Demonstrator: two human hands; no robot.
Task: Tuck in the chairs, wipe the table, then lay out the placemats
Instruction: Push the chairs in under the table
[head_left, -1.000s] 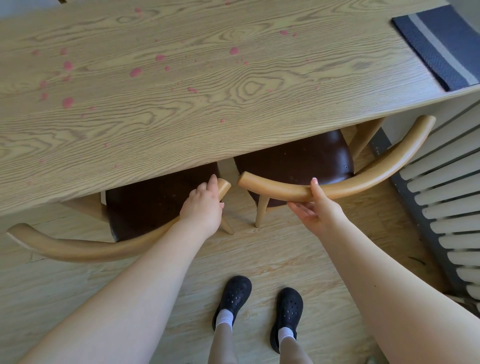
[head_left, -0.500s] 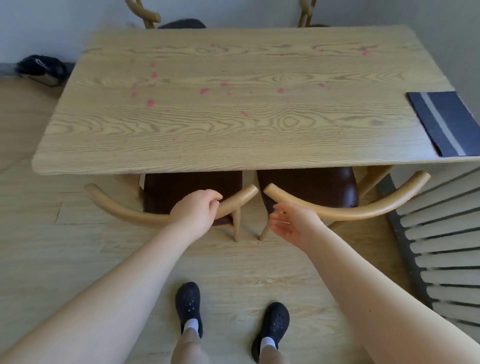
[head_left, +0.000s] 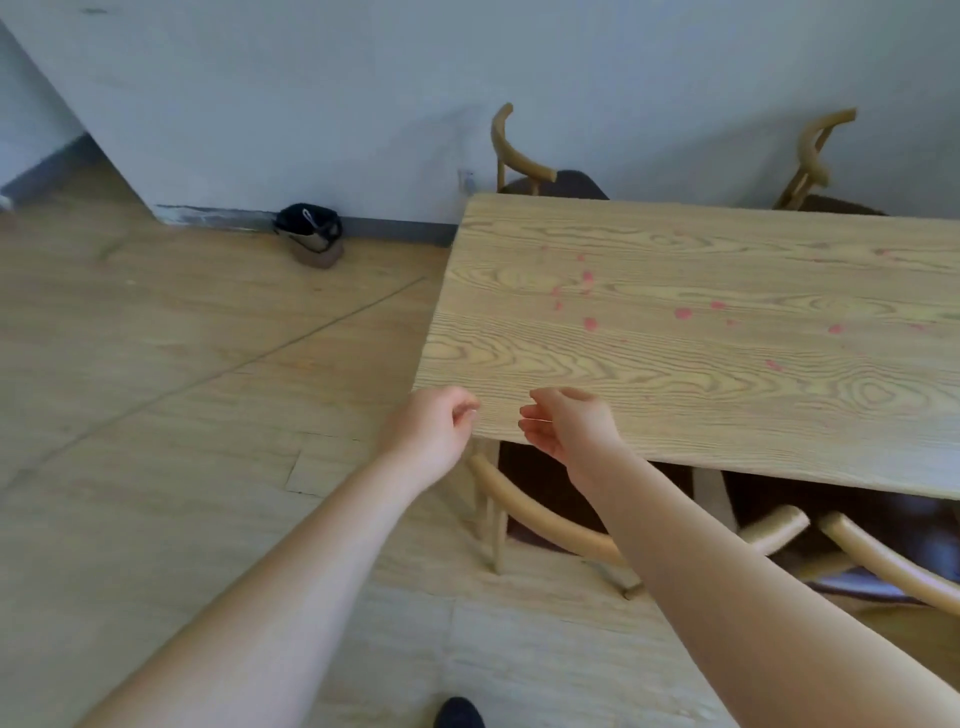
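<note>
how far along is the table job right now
Done: the two near chairs sit tucked under the table. In hand: nothing; left hand and right hand hang empty. Left: the far chairs look untucked, pink spots need wiping, no placemats show.

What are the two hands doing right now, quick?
Left hand: loosely curled, holding nothing.
Right hand: loosely curled, holding nothing.

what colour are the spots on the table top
Pink, scattered as small spots across the light wood table; the head view shows them.
</note>
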